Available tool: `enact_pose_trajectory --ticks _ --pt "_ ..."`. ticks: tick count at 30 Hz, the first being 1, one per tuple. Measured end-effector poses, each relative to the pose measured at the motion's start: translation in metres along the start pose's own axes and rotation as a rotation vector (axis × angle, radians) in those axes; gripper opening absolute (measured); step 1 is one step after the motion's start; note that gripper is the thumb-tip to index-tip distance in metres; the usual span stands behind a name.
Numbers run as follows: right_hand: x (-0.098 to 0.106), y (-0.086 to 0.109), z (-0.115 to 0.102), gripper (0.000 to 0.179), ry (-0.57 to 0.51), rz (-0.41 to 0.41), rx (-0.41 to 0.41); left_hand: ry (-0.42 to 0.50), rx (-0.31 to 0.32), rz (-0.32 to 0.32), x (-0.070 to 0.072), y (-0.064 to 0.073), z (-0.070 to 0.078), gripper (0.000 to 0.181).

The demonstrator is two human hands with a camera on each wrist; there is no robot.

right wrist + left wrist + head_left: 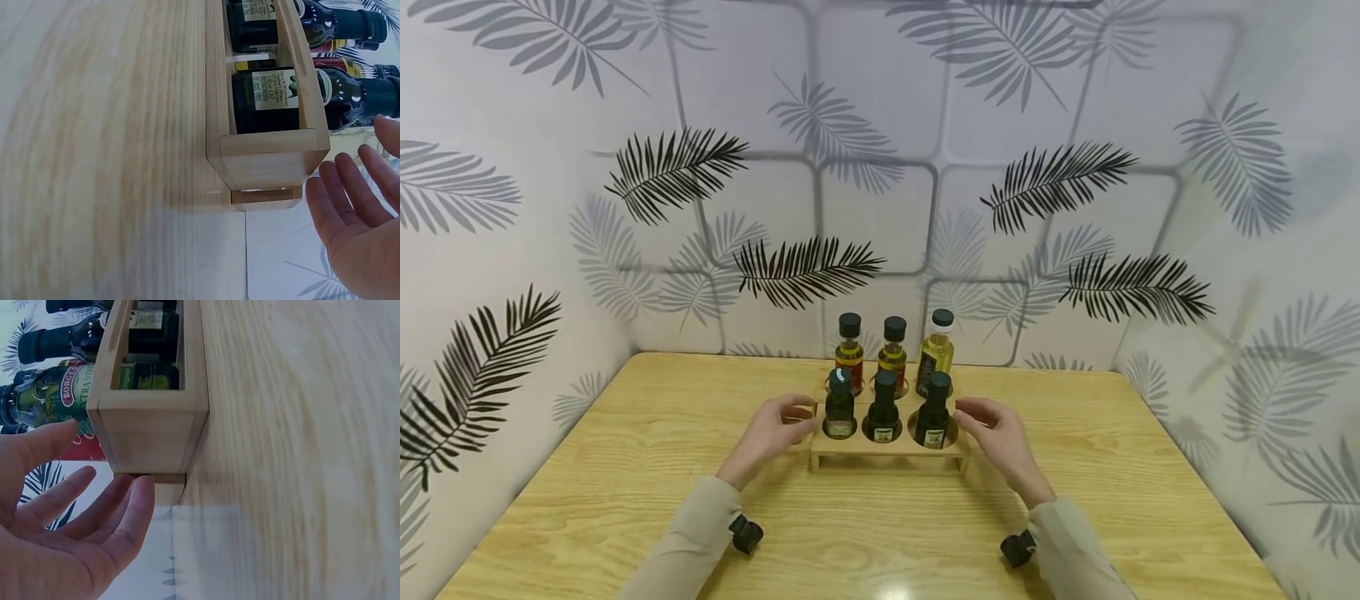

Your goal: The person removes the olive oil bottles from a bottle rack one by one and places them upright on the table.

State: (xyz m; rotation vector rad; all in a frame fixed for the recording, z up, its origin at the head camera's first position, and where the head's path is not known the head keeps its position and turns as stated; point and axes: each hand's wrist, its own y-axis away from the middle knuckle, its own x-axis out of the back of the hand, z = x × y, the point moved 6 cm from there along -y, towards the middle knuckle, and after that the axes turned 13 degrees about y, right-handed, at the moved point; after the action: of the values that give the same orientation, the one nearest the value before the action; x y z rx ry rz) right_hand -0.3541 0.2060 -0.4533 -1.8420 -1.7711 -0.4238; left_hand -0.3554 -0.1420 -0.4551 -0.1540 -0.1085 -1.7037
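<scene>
Wooden rack [891, 448] on the counter [625, 450] held six bottles [935, 358], apparently no place left to fill; left hand [777, 428] and right hand [1000, 433] flanked it, fingers relaxed, gripping nothing.

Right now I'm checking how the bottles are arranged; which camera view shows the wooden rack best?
The head view: it alone shows the wooden rack at its full width, with six bottles standing in two rows. The left wrist view shows only its left part, the right wrist view only its right part.
</scene>
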Motion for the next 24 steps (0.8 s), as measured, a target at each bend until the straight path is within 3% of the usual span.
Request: enact_pose_trajectory --ticks 4,10,17,24 --pt "-0.002 -0.001 0.001 0.039 -0.092 0.006 -0.037 0.084 0.047 -0.057 -0.005 0.0 -0.004 0.046" --pt "-0.007 -0.004 -0.002 0.039 -0.219 -0.006 -0.042 0.159 0.106 -0.094 -0.009 -0.003 -0.007 0.051" --pt "-0.013 -0.007 -0.003 0.039 -0.21 -0.004 -0.044 0.186 0.117 -0.151 -0.011 -0.003 -0.008 0.06" --pt "-0.016 -0.006 -0.008 0.04 -0.225 -0.009 -0.061 0.189 0.145 -0.158 -0.011 -0.004 -0.014 0.061"
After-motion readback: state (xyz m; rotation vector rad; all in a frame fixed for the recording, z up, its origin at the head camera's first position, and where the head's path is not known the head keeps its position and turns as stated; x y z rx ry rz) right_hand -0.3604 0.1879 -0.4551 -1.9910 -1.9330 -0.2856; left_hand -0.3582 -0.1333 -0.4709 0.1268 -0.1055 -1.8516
